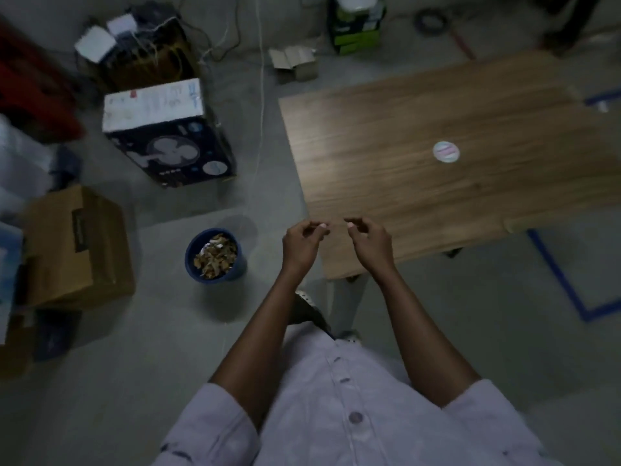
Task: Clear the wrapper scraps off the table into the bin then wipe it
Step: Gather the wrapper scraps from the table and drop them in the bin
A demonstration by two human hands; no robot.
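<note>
Much of the scene is dim and smeared, so small detail is lost to us. Our left hand [301, 245] and right hand [370, 244] hang at the near left corner of the table [386, 183], fingers curled, thumb and forefinger tips drawn close. Whether either hand pinches anything we cannot tell. The table's right end is cut off by the frame, and a round pale disc [446, 151] lies on its wood, its print unreadable.

On the floor just left of that corner stands the blue bin [237, 269], upright, filled near the rim with wrapper scraps [215, 255] — tan and pale bits heaped together.

Around it we see a cardboard box [77, 247] to the left, a fan box [168, 139] farther back, a small open carton [295, 63] and a green box [356, 31] cut off at the top edge. A white cable [261, 95] runs down the floor between the fan box and the table. Blue tape [557, 274] marks the floor at right — our pale shirt [336, 415] fills the bottom.
</note>
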